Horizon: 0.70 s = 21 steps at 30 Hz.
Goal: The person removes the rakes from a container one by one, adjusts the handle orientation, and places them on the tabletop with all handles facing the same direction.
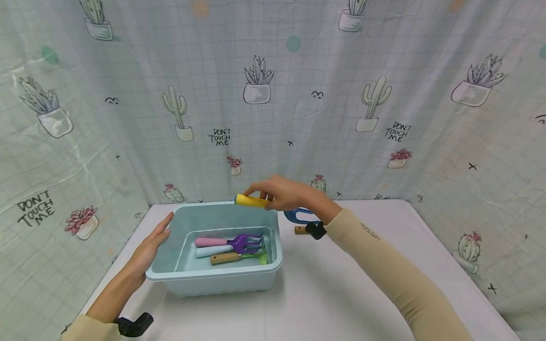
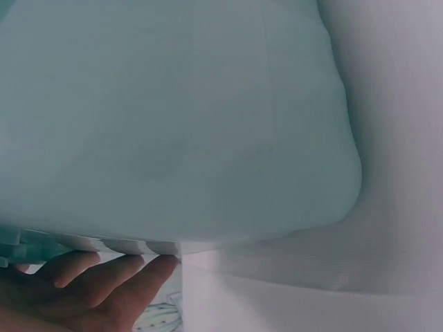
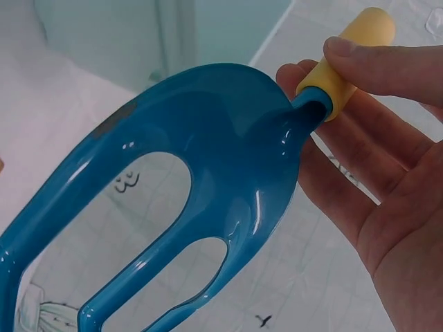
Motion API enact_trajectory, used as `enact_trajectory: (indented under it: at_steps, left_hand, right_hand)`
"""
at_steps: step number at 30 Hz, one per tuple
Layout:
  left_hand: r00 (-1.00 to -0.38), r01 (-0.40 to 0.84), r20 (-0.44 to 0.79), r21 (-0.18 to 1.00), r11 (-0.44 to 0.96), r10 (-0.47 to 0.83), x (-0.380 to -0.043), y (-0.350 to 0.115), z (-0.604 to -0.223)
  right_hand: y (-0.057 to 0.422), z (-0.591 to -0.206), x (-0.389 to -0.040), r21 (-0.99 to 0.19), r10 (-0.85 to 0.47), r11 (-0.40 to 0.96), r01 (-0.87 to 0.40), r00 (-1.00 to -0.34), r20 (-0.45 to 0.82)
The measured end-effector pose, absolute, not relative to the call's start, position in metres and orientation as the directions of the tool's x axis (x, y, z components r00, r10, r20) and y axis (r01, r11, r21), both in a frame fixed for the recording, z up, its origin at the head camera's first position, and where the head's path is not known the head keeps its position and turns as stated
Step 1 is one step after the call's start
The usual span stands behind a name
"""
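Note:
My right hand [image 1: 283,193] grips the yellow handle of a blue hand cultivator [image 3: 228,131] above the right back part of a pale blue plastic bin [image 1: 213,274]. Thumb and fingers close round the handle in the right wrist view, and the bent prongs point away from the palm. At the bin's left side, my left hand [image 1: 147,251] rests with fairly straight fingers [image 2: 142,287] against it, under the rim. Inside the bin lie a purple hand fork [image 1: 246,244], a pink handle [image 1: 211,242], a light blue handle [image 1: 213,251] and a wooden-handled green tool [image 1: 226,258].
A wooden handle [image 1: 300,230] lies on the white table [image 1: 341,293] right of the bin, partly hidden behind the right wrist. A curtain [image 1: 290,118] printed with cacti encloses the back and both sides. Dark wrist cameras [image 1: 135,325] sit on both wrists.

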State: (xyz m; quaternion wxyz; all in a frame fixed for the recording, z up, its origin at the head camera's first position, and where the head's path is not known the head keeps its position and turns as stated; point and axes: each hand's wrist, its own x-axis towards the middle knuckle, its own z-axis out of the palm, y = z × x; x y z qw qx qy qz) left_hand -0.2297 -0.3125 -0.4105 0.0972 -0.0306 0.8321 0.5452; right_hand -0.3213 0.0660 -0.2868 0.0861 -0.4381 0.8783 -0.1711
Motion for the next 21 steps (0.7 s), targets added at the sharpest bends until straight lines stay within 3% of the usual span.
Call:
enact_trajectory:
  at_steps: [21]
  left_hand:
    - [-0.981,-0.142,-0.183,0.901,0.41,0.063,-0.225,-0.312,-0.409]
  right_hand:
    - [0.133,-0.311,-0.322,-0.405,-0.726,0.633,-0.66,-0.687,-0.016]
